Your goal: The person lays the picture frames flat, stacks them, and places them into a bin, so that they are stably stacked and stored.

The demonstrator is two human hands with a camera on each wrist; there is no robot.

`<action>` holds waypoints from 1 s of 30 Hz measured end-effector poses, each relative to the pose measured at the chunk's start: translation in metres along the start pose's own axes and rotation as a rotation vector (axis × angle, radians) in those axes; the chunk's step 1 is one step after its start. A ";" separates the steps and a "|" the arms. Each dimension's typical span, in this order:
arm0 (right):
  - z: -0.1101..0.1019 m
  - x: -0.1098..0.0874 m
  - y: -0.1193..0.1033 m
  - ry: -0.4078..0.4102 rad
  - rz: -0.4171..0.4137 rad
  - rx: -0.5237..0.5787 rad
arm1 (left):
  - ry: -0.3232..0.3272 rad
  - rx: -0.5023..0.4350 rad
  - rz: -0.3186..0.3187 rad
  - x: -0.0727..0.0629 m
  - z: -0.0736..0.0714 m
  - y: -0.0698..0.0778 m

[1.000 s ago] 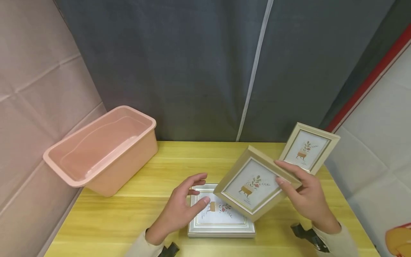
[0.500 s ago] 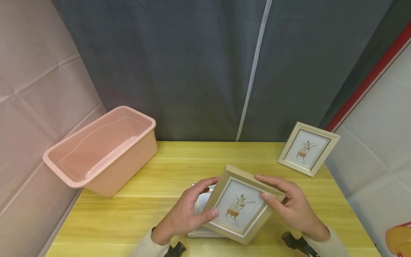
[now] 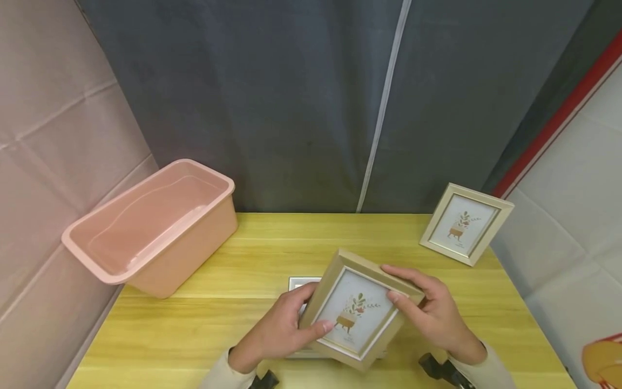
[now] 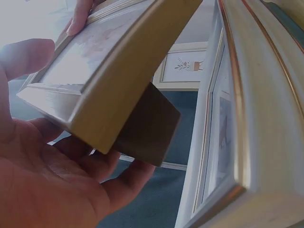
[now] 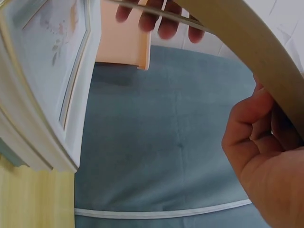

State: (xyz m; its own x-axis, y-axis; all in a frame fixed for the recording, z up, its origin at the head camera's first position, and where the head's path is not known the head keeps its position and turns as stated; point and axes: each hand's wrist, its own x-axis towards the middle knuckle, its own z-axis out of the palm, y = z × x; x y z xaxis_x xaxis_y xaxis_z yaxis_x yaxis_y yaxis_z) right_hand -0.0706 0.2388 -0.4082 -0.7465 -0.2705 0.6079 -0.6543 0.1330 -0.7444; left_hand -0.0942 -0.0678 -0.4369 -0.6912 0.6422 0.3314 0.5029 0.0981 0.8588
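Both hands hold a tan picture frame (image 3: 357, 308) with a potted-plant print, tilted above the table. My left hand (image 3: 279, 329) grips its left edge, thumb on the front and fingers behind. At the upper right edge, my right hand (image 3: 432, 308) pinches it, thumb over the front. In the left wrist view a brown stand flap (image 4: 149, 128) juts from the back of the frame, close to the left fingertips. Beneath lies a silver-white picture frame (image 3: 302, 281), mostly hidden in the head view; its gold-lined side (image 4: 266, 95) shows large in the left wrist view.
A smaller cream picture frame (image 3: 465, 224) with a similar print stands at the back right of the wooden table (image 3: 204, 329). At the left is a pink plastic bin (image 3: 189, 243). A dark grey curtain (image 3: 243, 108) hangs behind the table.
The right hand has brought the tan frame left and down over the silver-white one. The left hand, earlier free beside it, has taken hold of its left edge.
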 end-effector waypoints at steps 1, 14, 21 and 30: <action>0.000 0.000 0.001 0.007 0.006 0.004 | 0.003 -0.009 -0.017 -0.001 0.000 -0.001; 0.001 -0.004 0.011 0.112 0.135 -0.065 | 0.043 0.022 -0.102 -0.016 -0.006 -0.009; 0.004 -0.008 0.021 0.190 0.154 -0.027 | 0.095 0.011 -0.113 -0.024 -0.007 -0.013; 0.020 -0.015 0.026 0.358 0.306 0.057 | 0.176 -0.182 -0.179 -0.033 -0.003 -0.018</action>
State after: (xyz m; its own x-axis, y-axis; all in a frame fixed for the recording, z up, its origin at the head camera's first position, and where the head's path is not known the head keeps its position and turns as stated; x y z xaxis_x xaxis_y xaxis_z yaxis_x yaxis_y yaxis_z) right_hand -0.0740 0.2279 -0.4427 -0.9050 0.1200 0.4082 -0.3981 0.0997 -0.9119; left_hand -0.0823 -0.0927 -0.4618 -0.8478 0.4835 0.2177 0.2751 0.0501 0.9601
